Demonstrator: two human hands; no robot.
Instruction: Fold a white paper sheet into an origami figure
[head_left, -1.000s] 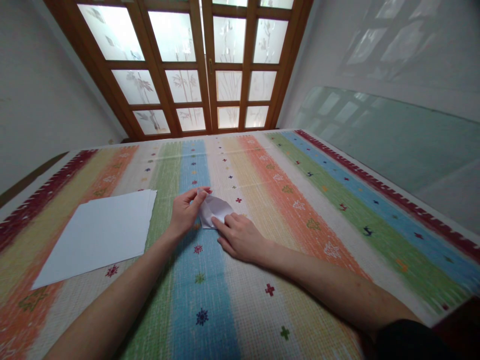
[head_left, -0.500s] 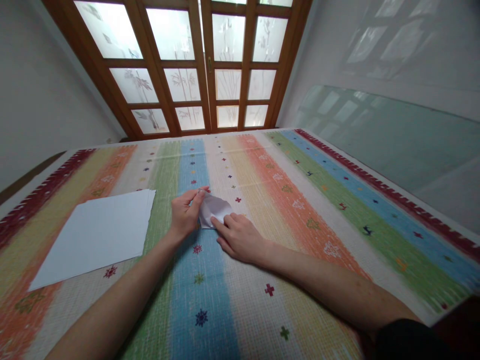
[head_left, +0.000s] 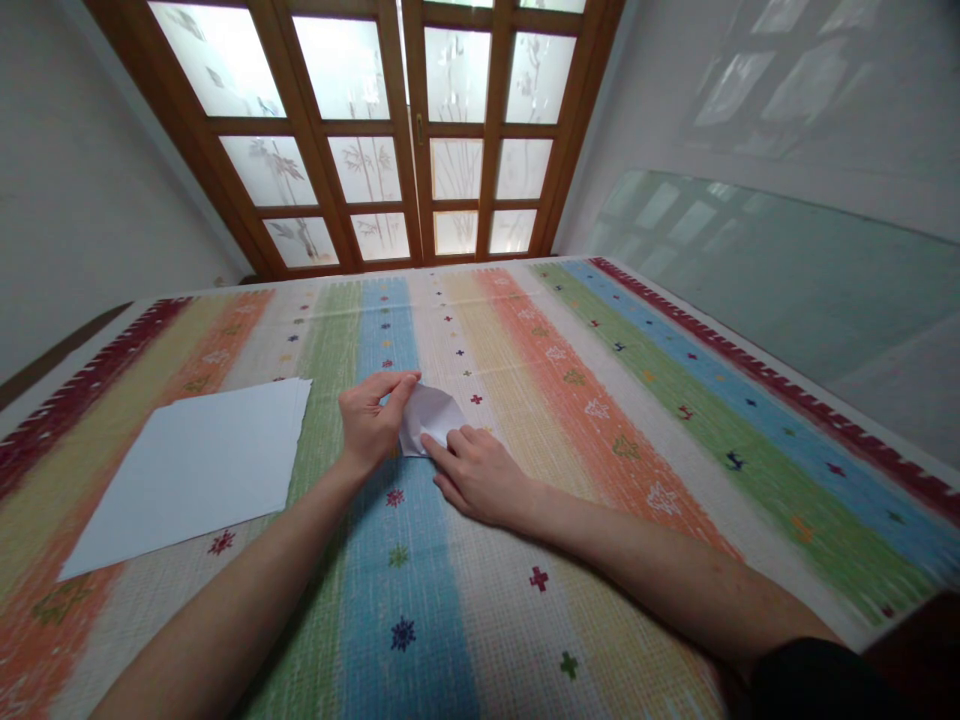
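Observation:
A small folded piece of white paper (head_left: 433, 412) lies between my two hands on the striped tablecloth (head_left: 409, 560). My left hand (head_left: 373, 418) pinches the paper's upper left edge between thumb and index finger, lifting that edge slightly. My right hand (head_left: 478, 472) rests on the paper's lower right part, its index finger stretched out and pressing the sheet down while the other fingers curl loosely. The underside of the paper is hidden, and so is part of its right side beneath my right hand.
A stack of white paper sheets (head_left: 199, 465) lies to the left of my left forearm. Wooden doors with frosted panes (head_left: 416, 140) stand beyond the table's far edge. A glass panel (head_left: 765, 270) is against the wall on the right.
My left thumb and fingers have shifted slightly at the paper's upper left edge, the thumb now more closed over it. My right hand stays in place.

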